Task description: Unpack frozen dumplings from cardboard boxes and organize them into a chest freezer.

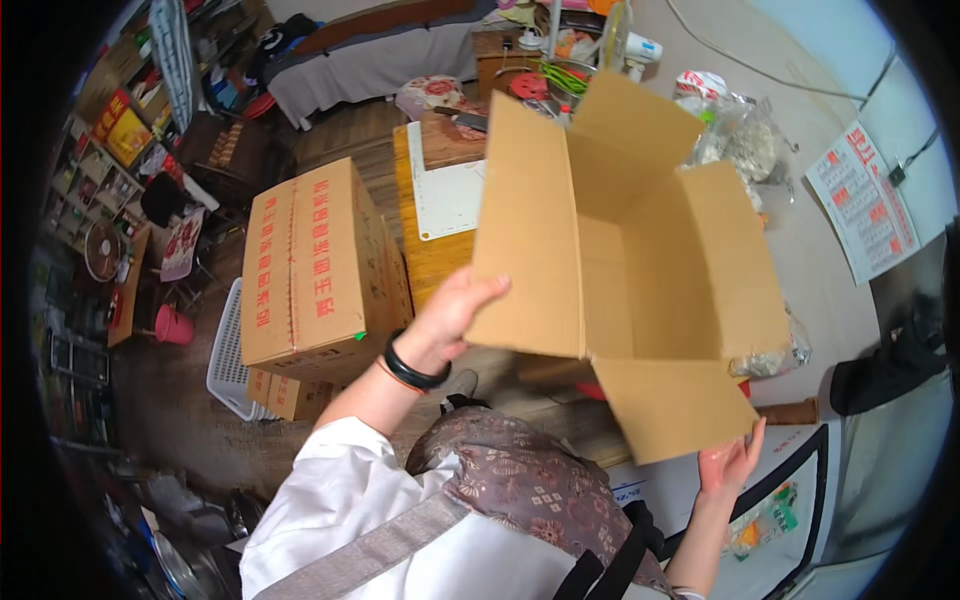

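An empty cardboard box [652,277] with its top flaps spread apart is held up before me, its opening facing me. My left hand [457,307] grips the lower corner of its left flap, thumb on the inner face. At the bottom right, my right hand [731,457] touches the corner of the lower flap; the fingers are partly hidden behind it. Left of the open box, a taped cardboard carton [304,262] with red printing stands on other cartons. Behind the open box lie a white cutting board [450,199] and a wooden board [450,150] with a cleaver [469,120].
A white plastic basket [225,367] stands on the floor beside the carton stack. Plastic bags of food [750,150] and a metal bowl with green vegetables [570,79] are on the table beyond the box. A white chest freezer [787,487] is at the lower right.
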Available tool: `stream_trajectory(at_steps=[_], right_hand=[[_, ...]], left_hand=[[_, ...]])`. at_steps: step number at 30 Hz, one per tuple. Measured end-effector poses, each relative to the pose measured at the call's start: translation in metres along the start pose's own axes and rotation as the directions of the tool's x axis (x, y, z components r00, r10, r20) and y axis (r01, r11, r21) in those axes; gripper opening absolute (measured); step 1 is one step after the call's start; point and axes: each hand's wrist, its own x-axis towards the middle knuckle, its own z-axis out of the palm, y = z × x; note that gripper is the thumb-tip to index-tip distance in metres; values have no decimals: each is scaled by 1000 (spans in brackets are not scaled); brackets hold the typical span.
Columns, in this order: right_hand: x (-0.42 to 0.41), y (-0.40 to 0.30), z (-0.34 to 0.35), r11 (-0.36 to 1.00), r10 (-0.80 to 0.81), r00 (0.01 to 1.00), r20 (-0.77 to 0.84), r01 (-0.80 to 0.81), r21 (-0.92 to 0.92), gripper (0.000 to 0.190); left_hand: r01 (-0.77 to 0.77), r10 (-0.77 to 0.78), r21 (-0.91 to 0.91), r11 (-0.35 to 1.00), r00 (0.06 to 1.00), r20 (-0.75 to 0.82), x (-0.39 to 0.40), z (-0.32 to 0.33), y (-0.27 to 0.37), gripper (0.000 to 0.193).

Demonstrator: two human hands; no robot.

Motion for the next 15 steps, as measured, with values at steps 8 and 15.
stream_trajectory(at_steps=[8, 15], right_hand=[[19, 53, 40, 970, 107, 947, 304, -32, -242, 53], [19, 108, 54, 940, 95, 988, 119, -50, -337, 48]], left_hand=[[-532, 547, 130, 837, 808, -218, 5, -88, 158, 40], [-736, 676, 61, 674, 581, -453, 71, -262, 249, 23]])
